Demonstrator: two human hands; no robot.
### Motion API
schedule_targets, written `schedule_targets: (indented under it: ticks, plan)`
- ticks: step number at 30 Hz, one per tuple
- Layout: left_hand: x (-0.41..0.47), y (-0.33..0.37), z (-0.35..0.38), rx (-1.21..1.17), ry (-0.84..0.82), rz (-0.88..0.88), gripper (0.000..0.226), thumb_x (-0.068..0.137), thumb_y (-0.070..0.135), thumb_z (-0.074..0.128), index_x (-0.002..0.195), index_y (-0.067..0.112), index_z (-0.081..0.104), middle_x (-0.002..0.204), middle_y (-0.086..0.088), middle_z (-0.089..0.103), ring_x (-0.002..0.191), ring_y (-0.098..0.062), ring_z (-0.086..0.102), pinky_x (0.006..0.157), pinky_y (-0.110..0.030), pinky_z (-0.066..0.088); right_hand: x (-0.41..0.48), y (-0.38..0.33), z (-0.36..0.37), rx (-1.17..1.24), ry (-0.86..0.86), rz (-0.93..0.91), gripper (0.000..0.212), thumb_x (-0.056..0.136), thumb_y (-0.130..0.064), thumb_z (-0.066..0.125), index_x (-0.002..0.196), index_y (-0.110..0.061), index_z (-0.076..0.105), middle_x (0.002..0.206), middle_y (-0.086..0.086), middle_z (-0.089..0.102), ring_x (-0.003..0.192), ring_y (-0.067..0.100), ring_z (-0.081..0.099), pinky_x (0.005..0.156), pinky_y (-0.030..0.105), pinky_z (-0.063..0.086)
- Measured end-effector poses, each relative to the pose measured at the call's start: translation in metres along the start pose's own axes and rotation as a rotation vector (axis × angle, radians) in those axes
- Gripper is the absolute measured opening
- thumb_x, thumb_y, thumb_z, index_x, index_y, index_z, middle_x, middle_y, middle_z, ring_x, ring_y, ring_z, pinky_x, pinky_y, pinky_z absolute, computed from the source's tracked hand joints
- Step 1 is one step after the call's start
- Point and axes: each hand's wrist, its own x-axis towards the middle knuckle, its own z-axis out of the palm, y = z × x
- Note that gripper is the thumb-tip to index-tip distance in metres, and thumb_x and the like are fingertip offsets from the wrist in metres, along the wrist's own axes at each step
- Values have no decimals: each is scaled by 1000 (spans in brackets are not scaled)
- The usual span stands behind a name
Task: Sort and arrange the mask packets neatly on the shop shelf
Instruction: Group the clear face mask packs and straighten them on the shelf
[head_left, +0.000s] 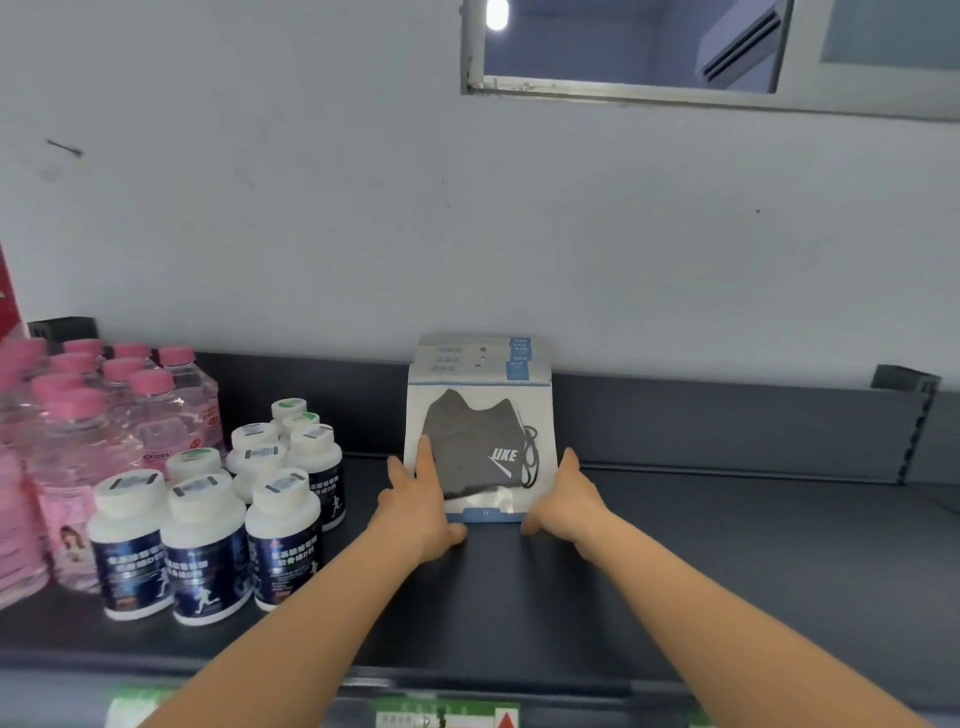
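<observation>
A stack of several mask packets (480, 415) leans upright against the shelf's back wall, each white with a blue strip; the front one shows a dark grey mask through its clear window. My left hand (418, 501) presses the stack's lower left edge, fingers spread on the front packet. On the other side, my right hand (569, 496) holds the lower right edge. Both hands clamp the stack from its sides on the dark shelf (675, 561).
White-capped supplement bottles (208, 535) stand in a cluster left of the stack. Pink-capped clear bottles (93, 415) fill the far left. A shelf bracket (914, 431) sits at the right. The shelf's front edge carries a price label (447, 714).
</observation>
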Motion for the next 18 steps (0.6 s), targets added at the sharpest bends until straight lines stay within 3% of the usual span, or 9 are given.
schedule_targets:
  ticks: [3,8,11,13,15,18]
  plan:
    - [-12,4,-2,25,49,63,108,86,36,64,146,21,-24,155,-20,-18,138,-40,23,105,-41,35,-12,2,-5,11,17,-6,110,75,-2,70,149,-13,-11,135,10,44,100,19,45,76,25,41]
    - [-32,20,0,70,191,318,82,91,47,53,151,23,3,159,-8,-6,144,-32,8,111,-46,30,-45,14,-38,18,81,-62,105,76,-14,73,151,-20,-1,148,6,33,120,22,45,81,24,38]
    - [-53,39,9,42,218,496,63,92,49,49,146,27,25,155,1,20,139,-23,24,107,-39,35,-76,33,-68,-63,175,-147,90,80,-20,68,150,-25,12,153,-1,25,127,19,42,84,24,40]
    - [-69,54,17,-9,179,606,56,92,49,49,142,30,33,148,7,34,130,-17,38,100,-33,41,-98,53,-89,-167,245,-208,80,83,-23,65,148,-27,19,153,-4,28,133,16,36,97,23,35]
    - [-84,71,25,-32,129,696,52,93,49,48,141,34,36,144,13,39,125,-11,43,96,-30,44,-121,76,-110,-269,290,-235,73,86,-26,63,147,-30,23,151,-6,29,137,13,30,105,24,28]
    - [-103,103,40,-26,78,790,49,93,50,47,140,38,36,144,18,38,125,-8,42,97,-29,43,-152,116,-143,-373,336,-217,68,90,-29,60,146,-33,23,151,-9,29,136,11,31,105,21,27]
